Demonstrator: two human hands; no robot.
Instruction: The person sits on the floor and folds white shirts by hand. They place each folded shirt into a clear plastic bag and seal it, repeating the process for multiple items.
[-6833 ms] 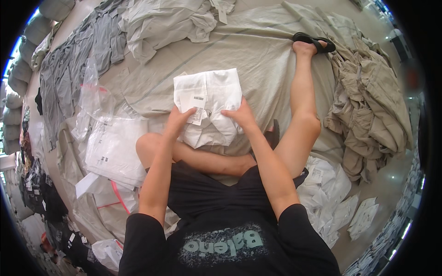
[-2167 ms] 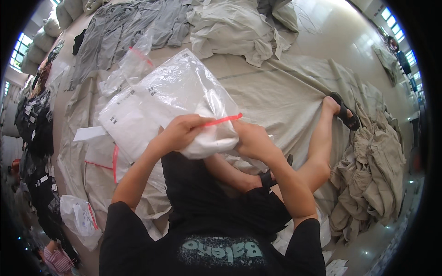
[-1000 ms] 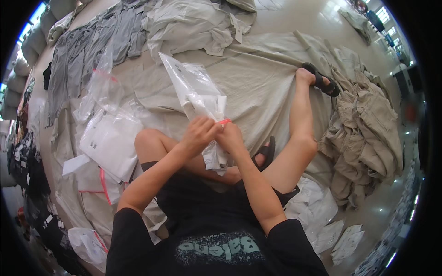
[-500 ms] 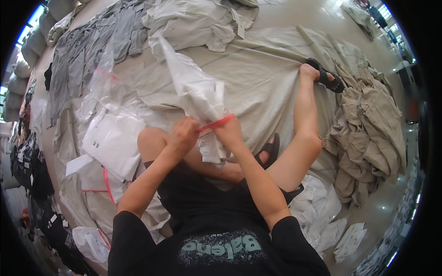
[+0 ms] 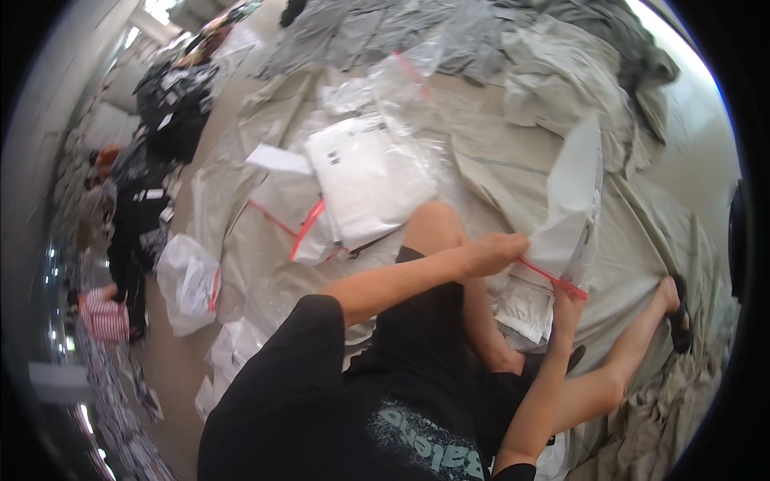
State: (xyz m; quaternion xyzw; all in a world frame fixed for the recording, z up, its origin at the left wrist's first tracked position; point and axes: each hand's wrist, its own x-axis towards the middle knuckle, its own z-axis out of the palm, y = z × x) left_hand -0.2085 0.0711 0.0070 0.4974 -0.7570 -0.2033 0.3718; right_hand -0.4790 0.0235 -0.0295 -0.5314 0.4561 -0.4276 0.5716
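A translucent white plastic bag (image 5: pixel 576 188) with a red zip strip along its opening stands up from my hands over the cloth-covered floor. My left hand (image 5: pixel 499 253) pinches one end of the red strip. The other end is gripped by the fingers of my right hand (image 5: pixel 569 306). Just below the strip, by my folded leg, lies a flat white packet (image 5: pixel 525 314) in clear plastic; my arms and the bag partly cover it. Left of my knee is a stack of flat white plastic-wrapped packets (image 5: pixel 373 180).
Empty-looking clear bags (image 5: pixel 405 92) and red-edged bags (image 5: pixel 309 236) lie around the stack. A white plastic bag (image 5: pixel 188 284) sits farther left. Grey garments (image 5: pixel 385 36) spread at the back, khaki garments (image 5: pixel 666 425) at lower right. A person in a striped top (image 5: pixel 106 314) is at far left.
My view has swung to the left, so everything sits farther right. Both hands still hold the red strip; the bag now looks flatter and more spread out.
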